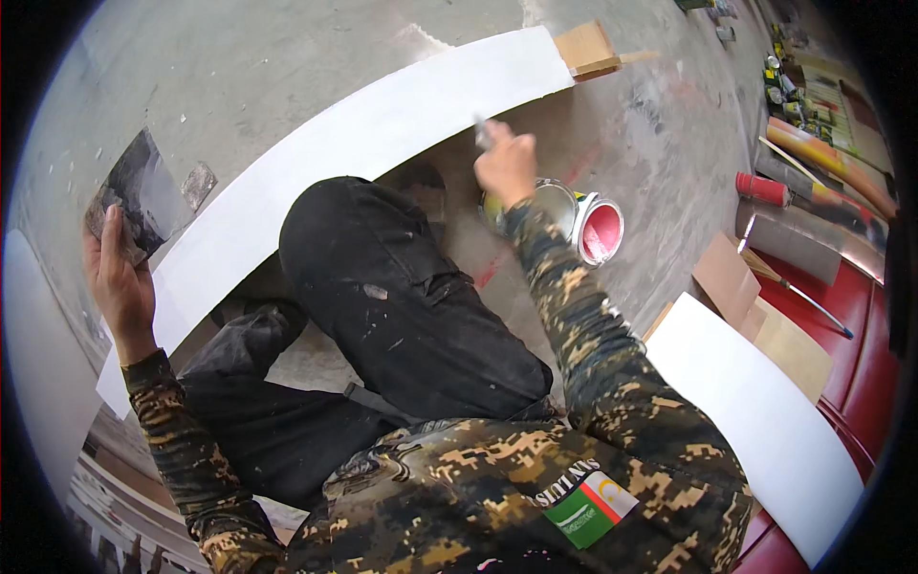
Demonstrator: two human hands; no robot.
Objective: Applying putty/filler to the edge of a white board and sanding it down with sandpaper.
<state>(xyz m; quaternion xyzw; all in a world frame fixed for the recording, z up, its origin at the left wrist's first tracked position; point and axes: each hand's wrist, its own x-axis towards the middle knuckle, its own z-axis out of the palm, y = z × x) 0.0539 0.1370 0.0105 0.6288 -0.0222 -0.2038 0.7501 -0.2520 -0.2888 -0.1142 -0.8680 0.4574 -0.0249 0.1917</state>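
My left hand [120, 277] is raised at the far left and grips a flat metal scraper plate [142, 196] smeared with grey putty. My right hand [507, 163] reaches forward over an open metal can [555, 206] and holds a small putty knife [483, 132], its blade just above the edge of a long white painted board [382, 124]. The board runs across the concrete floor, past my bent knee in black trousers [392, 287]. A pink-lined lid [601, 230] leans against the can.
A second white board [755, 402] lies at the right beside cardboard pieces [727, 277]. A wood block [585, 48] sits at the long board's far end. Rolls, a red tube [762, 187] and small cans crowd the right side by a red surface [851, 316].
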